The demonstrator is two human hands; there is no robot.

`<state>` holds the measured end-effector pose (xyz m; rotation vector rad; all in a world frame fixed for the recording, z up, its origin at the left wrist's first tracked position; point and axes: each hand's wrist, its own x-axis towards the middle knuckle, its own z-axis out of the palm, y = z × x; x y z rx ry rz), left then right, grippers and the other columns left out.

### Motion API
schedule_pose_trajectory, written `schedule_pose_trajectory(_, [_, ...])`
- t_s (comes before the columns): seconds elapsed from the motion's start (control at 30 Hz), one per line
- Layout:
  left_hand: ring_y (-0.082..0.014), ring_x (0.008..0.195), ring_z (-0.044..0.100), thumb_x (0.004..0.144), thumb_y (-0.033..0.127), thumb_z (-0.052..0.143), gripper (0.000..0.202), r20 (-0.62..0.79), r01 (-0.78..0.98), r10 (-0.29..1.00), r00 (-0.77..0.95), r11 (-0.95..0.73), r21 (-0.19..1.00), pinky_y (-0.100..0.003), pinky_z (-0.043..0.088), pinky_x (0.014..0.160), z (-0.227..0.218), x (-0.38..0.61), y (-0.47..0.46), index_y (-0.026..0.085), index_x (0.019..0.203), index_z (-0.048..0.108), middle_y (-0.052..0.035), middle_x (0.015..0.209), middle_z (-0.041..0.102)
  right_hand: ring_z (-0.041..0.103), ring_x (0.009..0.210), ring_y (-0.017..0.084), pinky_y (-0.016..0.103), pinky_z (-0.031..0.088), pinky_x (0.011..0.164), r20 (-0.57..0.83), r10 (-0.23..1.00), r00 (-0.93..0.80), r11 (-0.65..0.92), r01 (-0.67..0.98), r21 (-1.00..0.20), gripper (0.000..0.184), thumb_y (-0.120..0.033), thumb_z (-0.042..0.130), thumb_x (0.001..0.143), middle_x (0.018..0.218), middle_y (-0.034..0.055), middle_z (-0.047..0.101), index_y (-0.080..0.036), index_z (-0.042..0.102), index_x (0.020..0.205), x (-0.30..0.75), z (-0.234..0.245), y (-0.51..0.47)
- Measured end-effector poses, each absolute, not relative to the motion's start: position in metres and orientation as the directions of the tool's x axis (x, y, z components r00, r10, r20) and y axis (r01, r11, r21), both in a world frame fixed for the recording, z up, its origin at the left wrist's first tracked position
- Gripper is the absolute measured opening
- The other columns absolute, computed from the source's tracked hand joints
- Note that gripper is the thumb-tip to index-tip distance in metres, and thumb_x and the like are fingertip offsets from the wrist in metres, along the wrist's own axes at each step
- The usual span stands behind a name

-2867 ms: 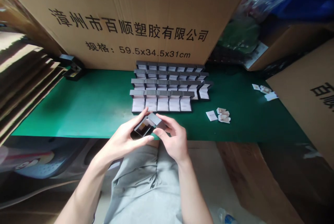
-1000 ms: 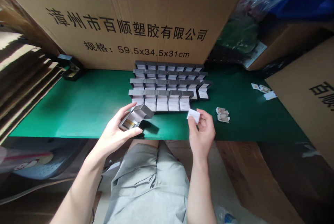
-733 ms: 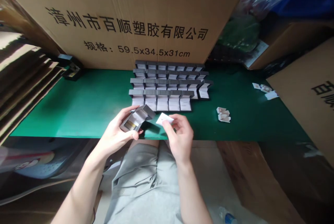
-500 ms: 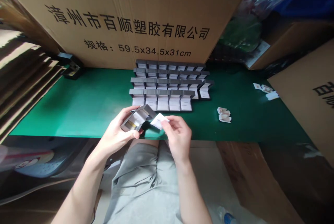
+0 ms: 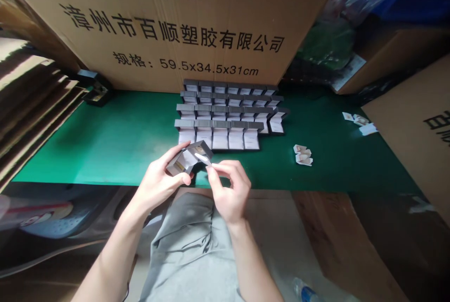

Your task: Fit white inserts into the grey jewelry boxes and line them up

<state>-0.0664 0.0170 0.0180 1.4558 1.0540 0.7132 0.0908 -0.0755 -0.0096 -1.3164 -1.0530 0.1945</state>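
Observation:
A small dark grey hinged box (image 5: pixel 181 160), its lid raised, is gripped in my left hand (image 5: pixel 160 177) above the table's front edge. The thumb and fingers close around its sides. My right hand (image 5: pixel 230 187) pinches a small white pad (image 5: pixel 203 158), tilted nearly edge-on at the box's lid. Whether the pad touches the lid I cannot tell. Beyond my hands stand several rows of similar open boxes (image 5: pixel 220 137) with white linings.
The green table (image 5: pixel 140 128) runs across the view. A large printed carton (image 5: pixel 211 6) stands behind it. Small white folded pieces (image 5: pixel 303 155) lie to the right, with more white scraps (image 5: pixel 367 129) farther off. A dark open box (image 5: pixel 95 90) sits back left, near stacked cardboard (image 5: pixel 35 100).
My right hand has moved left, bringing the white pad up to the box's lid and turning it from nearly face-on to edge-on. My left hand and the box have barely shifted.

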Motion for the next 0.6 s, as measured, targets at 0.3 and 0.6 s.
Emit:
schedule_pose_trajectory(0.3, [-0.0329, 0.102, 0.075, 0.067, 0.051, 0.092, 0.091, -0.062, 0.312, 0.892, 0.447, -0.09, 0.946, -0.037, 0.064, 0.086, 0.012, -0.067, 0.018, 0.02, 0.148, 0.062, -0.0093, 0.118, 0.078, 0.076, 0.08, 0.016, 0.029, 0.066, 0.075, 0.655, 0.551, 0.517, 0.29, 0.618, -0.731, 0.007, -0.017, 0.072, 0.098, 0.088, 0.0053, 0.078, -0.022, 0.077, 0.096, 0.077, -0.01, -0.074])
schedule_pose_trajectory(0.6, [-0.0253, 0.086, 0.074, 0.067, 0.043, 0.091, 0.088, -0.067, 0.332, 0.872, 0.485, -0.114, 0.936, -0.029, 0.062, 0.076, 0.018, -0.066, 0.015, 0.02, 0.147, 0.062, -0.0036, 0.104, 0.079, 0.076, 0.077, 0.016, 0.026, 0.065, 0.069, 0.666, 0.586, 0.462, 0.266, 0.666, -0.697, 0.009, -0.019, 0.07, 0.1, 0.089, 0.0057, 0.078, -0.023, 0.079, 0.101, 0.073, -0.017, -0.073])
